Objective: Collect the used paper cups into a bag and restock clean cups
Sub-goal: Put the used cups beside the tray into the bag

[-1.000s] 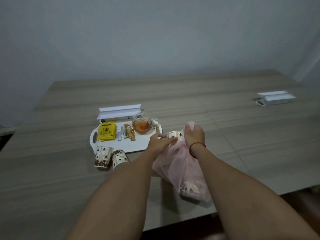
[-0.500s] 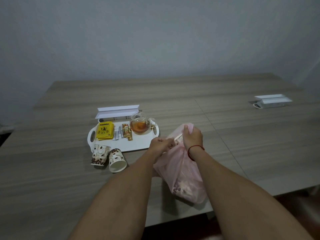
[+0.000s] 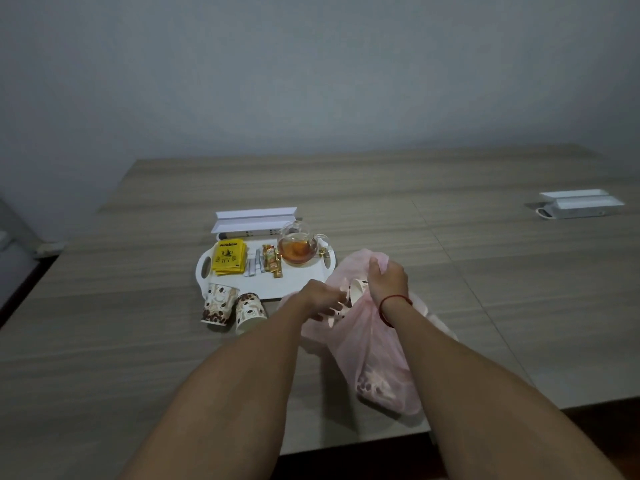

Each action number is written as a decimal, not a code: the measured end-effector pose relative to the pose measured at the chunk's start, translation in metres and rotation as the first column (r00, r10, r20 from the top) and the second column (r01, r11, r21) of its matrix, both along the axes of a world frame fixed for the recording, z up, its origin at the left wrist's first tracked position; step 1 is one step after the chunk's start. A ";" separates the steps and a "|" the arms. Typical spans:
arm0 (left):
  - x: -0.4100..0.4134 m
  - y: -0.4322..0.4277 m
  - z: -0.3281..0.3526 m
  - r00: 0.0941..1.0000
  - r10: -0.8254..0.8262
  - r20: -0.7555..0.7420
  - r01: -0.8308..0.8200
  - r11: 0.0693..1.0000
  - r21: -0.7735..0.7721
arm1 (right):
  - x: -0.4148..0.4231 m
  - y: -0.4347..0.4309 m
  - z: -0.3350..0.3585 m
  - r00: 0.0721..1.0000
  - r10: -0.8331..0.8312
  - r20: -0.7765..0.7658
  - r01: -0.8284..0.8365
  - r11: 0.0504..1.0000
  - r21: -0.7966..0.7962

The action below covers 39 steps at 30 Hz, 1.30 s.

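A pink plastic bag (image 3: 374,344) lies on the wooden table, with a patterned paper cup (image 3: 375,388) showing through its lower end. My right hand (image 3: 386,280) grips the bag's upper edge and holds its mouth up. My left hand (image 3: 323,299) is at the mouth, fingers curled on a paper cup (image 3: 356,289) that is tilted into the opening. Two more bean-patterned cups sit left of the bag: one upright (image 3: 218,303), one on its side (image 3: 249,311).
A white tray (image 3: 304,282) behind the cups carries yellow tea sachets (image 3: 228,256), stick packets (image 3: 272,259) and a glass teapot (image 3: 298,247). A white box (image 3: 254,220) stands behind it; another white box (image 3: 580,204) is far right. The table's front edge runs close below the bag.
The cup held over the bag's mouth has gone down into the opening, tilted. My right hand lifted the bag's edge higher. The view shifted slightly.
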<state>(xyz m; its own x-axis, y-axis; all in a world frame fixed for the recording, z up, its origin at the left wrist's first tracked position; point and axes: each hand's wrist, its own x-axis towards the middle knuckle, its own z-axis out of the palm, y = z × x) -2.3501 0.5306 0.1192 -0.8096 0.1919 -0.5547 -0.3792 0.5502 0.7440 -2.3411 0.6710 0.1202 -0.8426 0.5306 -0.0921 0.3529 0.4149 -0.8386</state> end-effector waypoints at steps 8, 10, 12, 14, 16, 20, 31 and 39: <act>-0.031 -0.078 -0.031 0.869 0.420 -0.263 -0.478 0.848 -0.227 | -0.013 -0.021 -0.024 0.991 0.048 0.124 -0.062 0.992 0.109; -0.035 -0.095 -0.043 0.847 0.451 -0.281 -0.524 0.797 -0.300 | -0.016 -0.023 -0.030 0.989 0.056 0.139 -0.072 0.991 0.116; -0.035 -0.106 -0.055 0.834 0.471 -0.289 -0.549 0.760 -0.347 | -0.018 -0.025 -0.038 0.986 0.067 0.151 -0.085 0.990 0.113; -0.034 -0.111 -0.064 0.831 0.491 -0.262 -0.556 0.745 -0.369 | -0.019 -0.027 -0.046 0.983 0.071 0.169 -0.092 0.988 0.121; -0.033 -0.113 -0.072 0.826 0.514 -0.232 -0.564 0.747 -0.350 | -0.020 -0.029 -0.049 0.980 0.072 0.187 -0.097 0.987 0.128; -0.031 -0.113 -0.088 0.814 0.556 -0.165 -0.575 0.737 -0.355 | -0.024 -0.033 -0.056 0.978 0.078 0.194 -0.105 0.986 0.133; -0.028 -0.105 -0.074 0.744 0.658 -0.117 -0.668 0.727 -0.159 | -0.018 -0.035 -0.044 0.979 0.075 0.191 -0.091 0.993 0.073; -0.010 -0.046 -0.033 0.876 0.457 -0.156 -0.413 0.877 0.245 | -0.014 -0.027 -0.008 0.991 0.091 0.100 -0.098 0.993 0.071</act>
